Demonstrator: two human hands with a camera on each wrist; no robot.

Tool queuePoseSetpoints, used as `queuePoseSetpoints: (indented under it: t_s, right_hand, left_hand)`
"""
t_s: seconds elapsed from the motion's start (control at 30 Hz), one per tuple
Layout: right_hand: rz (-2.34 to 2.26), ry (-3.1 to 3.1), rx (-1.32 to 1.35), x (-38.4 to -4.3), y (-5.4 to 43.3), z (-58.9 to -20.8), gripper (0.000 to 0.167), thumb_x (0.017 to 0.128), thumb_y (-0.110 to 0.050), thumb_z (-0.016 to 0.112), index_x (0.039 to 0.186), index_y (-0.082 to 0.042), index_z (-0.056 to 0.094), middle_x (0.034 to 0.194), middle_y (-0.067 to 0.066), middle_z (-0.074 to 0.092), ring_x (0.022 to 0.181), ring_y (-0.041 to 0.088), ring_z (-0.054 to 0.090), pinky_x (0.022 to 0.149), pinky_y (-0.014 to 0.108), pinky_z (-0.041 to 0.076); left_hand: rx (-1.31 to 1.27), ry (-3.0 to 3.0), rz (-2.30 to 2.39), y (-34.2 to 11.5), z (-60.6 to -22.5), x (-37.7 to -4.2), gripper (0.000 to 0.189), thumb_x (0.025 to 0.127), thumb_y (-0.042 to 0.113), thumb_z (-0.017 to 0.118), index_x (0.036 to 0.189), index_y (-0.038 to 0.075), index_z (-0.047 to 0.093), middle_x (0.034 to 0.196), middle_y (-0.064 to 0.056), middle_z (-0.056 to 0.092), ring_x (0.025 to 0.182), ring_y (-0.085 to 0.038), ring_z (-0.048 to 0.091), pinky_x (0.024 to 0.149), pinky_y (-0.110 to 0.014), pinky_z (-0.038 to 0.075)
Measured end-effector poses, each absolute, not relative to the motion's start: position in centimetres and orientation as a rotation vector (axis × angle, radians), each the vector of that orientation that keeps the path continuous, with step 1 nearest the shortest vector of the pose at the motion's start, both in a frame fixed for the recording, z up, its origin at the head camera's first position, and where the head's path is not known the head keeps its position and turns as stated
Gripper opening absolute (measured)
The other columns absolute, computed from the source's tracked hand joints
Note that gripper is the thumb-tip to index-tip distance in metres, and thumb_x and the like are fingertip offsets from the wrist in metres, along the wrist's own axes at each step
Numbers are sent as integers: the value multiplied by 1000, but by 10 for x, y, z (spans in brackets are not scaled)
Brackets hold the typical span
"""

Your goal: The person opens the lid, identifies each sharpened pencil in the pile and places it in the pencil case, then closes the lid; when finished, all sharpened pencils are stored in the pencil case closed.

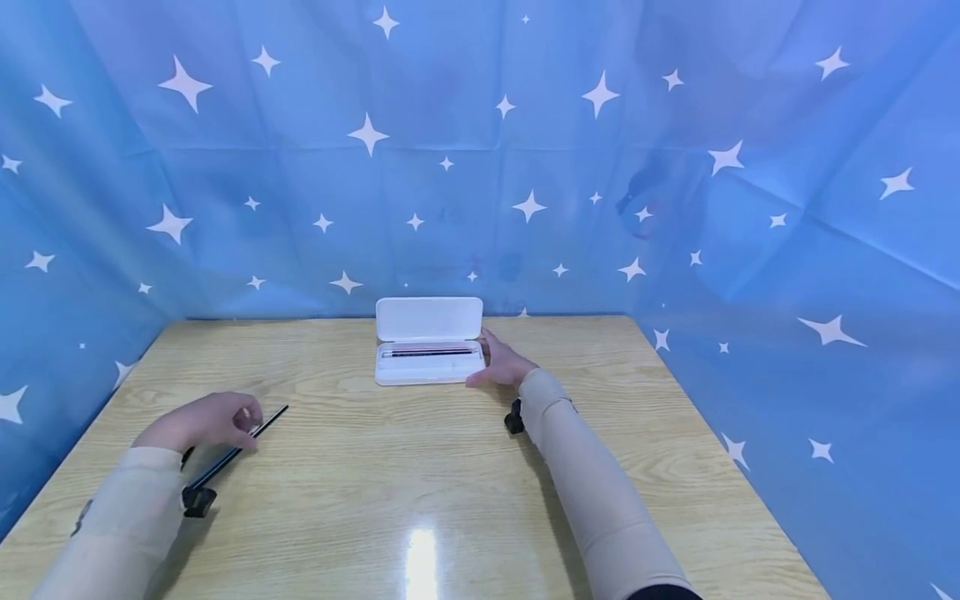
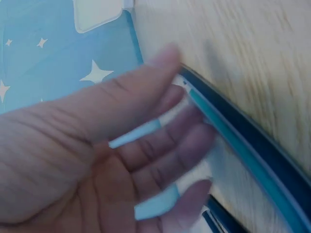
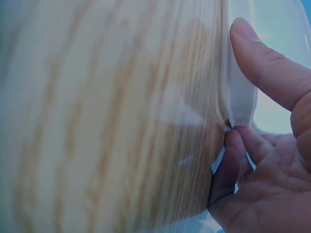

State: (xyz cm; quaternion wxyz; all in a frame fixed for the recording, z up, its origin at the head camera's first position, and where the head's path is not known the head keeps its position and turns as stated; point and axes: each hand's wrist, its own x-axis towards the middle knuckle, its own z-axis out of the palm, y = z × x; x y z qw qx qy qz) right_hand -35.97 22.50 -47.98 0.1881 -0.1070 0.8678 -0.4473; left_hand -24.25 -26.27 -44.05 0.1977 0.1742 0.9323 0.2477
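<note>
A white pencil case (image 1: 420, 374) stands with its lid raised at the back of the table. One dark pencil (image 1: 431, 352) lies lengthwise inside. My right hand (image 1: 504, 363) holds the case's right end, thumb at the near side (image 3: 257, 58) and fingertips at the far corner. On the left, my left hand (image 1: 213, 419) hovers with thumb and fingers spread in a loose arc over a long, dark, pencil-like stick (image 1: 279, 414). The left wrist view shows a teal stripe along this stick (image 2: 248, 136), with the fingertips right beside it. A second dark stick (image 2: 223, 216) lies near the little finger.
The wooden table (image 1: 360, 475) reaches back to a blue curtain (image 1: 450, 175) with white stars. Another stretch of this curtain runs along the right side. A lamp's glare shows at the table's near middle.
</note>
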Motion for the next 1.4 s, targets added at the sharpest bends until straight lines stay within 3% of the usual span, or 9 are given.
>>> queuePoseSetpoints:
  t_s: [0.27,0.67,1.4]
  right_hand:
    - [-1269,2459,-337,-358,223,-473,120,83,-16,87,164,-19,-1,165,13,24,152,30,23,123,47,20]
    - [-1261,2445,-333,-357,223,-473,117,85,-19,86,164,-19,0,166,13,22,153,30,21,122,48,20]
    - [-1246,2444,-301,-360,224,-479,120,83,-20,87,164,-21,-2,167,10,22,153,27,21,123,46,20]
  left_hand:
    - [396,2604,693,-267,-443,-236,35,80,3,82,98,2,52,83,-5,50,72,-21,47,64,-35,40]
    - [391,2673,617,-264,-450,-231,30,81,2,82,86,3,52,81,-5,51,73,-20,48,65,-35,42]
    - [421,2674,670,-268,-448,-228,27,87,3,78,88,4,51,83,-5,50,72,-20,47,62,-35,41]
